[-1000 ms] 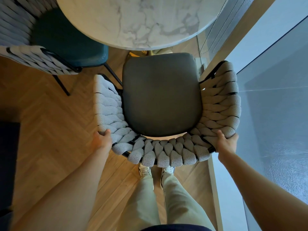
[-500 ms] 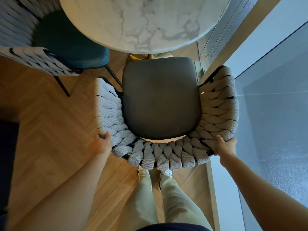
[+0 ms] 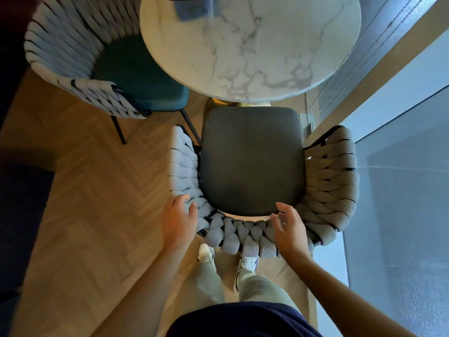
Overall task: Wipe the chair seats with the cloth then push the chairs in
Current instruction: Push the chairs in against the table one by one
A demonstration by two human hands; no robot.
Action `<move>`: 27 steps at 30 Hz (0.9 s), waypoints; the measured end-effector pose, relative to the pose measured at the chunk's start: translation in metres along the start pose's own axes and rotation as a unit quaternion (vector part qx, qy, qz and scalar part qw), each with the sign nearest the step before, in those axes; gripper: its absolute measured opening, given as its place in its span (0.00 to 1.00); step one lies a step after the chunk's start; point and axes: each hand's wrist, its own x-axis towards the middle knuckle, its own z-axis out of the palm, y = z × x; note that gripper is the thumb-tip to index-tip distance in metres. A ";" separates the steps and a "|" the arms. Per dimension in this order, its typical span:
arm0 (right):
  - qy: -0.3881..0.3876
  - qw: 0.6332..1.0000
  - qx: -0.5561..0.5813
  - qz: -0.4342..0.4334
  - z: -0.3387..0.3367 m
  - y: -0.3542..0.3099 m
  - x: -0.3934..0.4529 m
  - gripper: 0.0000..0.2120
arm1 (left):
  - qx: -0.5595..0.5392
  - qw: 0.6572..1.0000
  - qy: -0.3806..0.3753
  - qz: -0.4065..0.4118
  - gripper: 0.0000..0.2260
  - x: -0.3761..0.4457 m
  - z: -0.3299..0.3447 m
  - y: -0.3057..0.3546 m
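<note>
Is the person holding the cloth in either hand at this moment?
No. Both the left hand and the right hand are open and empty over the woven chair back; a blue cloth lies on the marble table.

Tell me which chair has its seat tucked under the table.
The teal-seated chair, upper left: the marble table overlaps its seat. The grey-seated chair by the hands sits clear of the table edge.

Chair (image 3: 250, 161) before table (image 3: 267, 45); second chair (image 3: 102, 66) left; cloth (image 3: 192, 8) on table.

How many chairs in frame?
2. The grey-seat chair sits directly before the person, at the marble table; the teal-seat chair stands upper left, partly tucked under it. Others may be off-frame.
</note>
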 end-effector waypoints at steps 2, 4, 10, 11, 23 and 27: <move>-0.041 0.999 -0.011 -0.013 0.019 -0.020 -0.003 0.14 | -0.016 1.000 0.004 -0.013 0.09 0.004 -0.012 -0.008; -0.084 0.996 -0.022 -0.025 0.040 -0.043 -0.005 0.13 | -0.019 0.999 0.010 -0.025 0.07 0.013 -0.030 -0.021; -0.144 0.989 -0.016 -0.041 0.131 -0.123 0.002 0.11 | -0.075 0.993 0.018 -0.091 0.06 0.064 -0.096 -0.095; -0.143 0.989 -0.012 -0.032 0.150 -0.139 0.004 0.11 | -0.076 0.992 0.008 -0.099 0.06 0.075 -0.109 -0.109; -0.194 0.978 0.059 0.056 0.354 -0.317 0.014 0.09 | -0.082 0.975 -0.122 -0.166 0.17 0.221 -0.259 -0.244; -0.214 0.972 0.073 0.069 0.413 -0.370 0.035 0.05 | -0.118 0.969 -0.121 -0.178 0.21 0.274 -0.296 -0.264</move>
